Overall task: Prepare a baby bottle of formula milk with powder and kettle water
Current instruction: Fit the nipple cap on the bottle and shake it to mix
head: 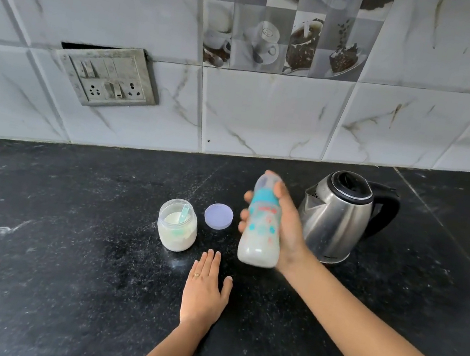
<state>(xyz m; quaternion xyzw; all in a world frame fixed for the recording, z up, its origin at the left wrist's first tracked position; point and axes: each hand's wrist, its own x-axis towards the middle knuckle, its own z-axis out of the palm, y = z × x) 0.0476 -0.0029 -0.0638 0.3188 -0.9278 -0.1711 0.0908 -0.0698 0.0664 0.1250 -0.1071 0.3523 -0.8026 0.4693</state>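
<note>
Black counter (61, 242); bottle (262, 229) print unreadable

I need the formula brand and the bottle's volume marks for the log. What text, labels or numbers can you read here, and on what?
Nothing reads clearly.
Bottle, in the right hand: a red mark under the teal collar, blurred by motion, unreadable; no volume marks can be made out.
Kettle: small print near the base, too small to read.
Powder jar: no label seen.
Lid: plain.
Switchboard: no legible markings.

Capped milky bottle (262, 229) in right hand (287, 227)
</note>
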